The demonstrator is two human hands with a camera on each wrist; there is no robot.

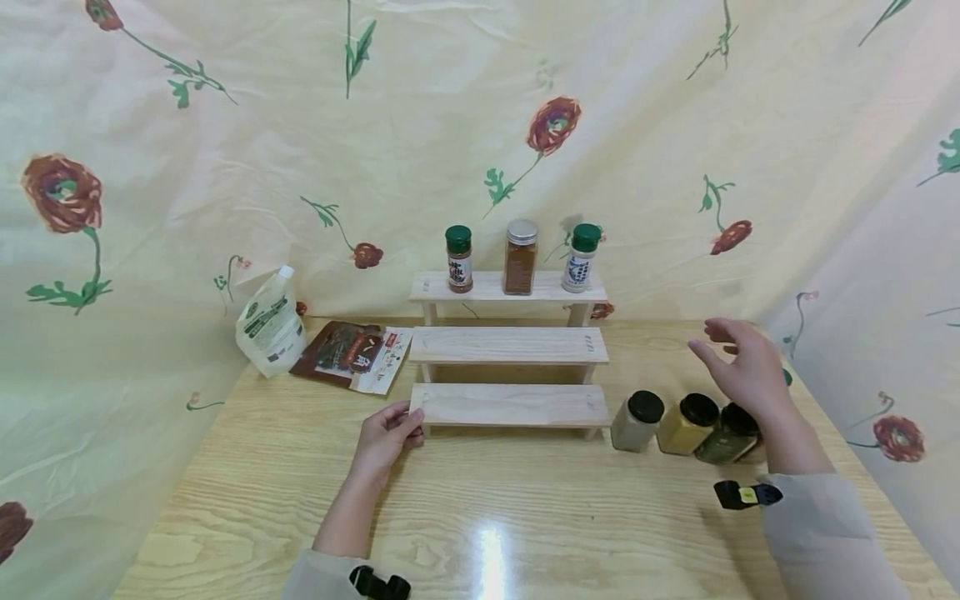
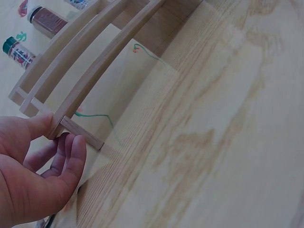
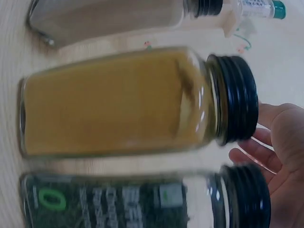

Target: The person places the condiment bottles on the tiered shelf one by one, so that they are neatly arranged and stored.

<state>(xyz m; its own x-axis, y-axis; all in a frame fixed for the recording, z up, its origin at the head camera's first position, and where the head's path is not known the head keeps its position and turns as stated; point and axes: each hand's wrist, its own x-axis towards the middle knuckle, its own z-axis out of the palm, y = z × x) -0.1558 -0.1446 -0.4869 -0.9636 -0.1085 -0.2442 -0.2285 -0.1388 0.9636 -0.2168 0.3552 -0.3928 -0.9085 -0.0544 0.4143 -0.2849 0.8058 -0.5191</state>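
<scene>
At the left end of a three-tier wooden rack (image 1: 510, 404), my left hand (image 1: 386, 440) pinches the lowest board, thumb at its top corner and fingers below. My right hand (image 1: 750, 367) is raised behind a row of black-lidded glass jars, fingers loosely bent and holding nothing. The row has a jar of pale powder (image 1: 633, 429), a jar of yellow powder (image 3: 114, 104) and a jar of green dried herbs (image 3: 109, 204). The right forearm partly hides the row's far end. On the top tier stand a green-capped shaker (image 1: 460, 271), a silver-lidded brown spice jar (image 1: 520, 267) and a white green-capped shaker (image 1: 577, 271).
Left of the rack, a brown and white packet (image 1: 348, 354) lies on the wooden table (image 1: 465, 500). Behind it leans a white spouted pouch (image 1: 272, 329). A green cap (image 1: 787, 377) shows beside the right wrist. Floral cloth (image 1: 450, 125) hangs behind the table.
</scene>
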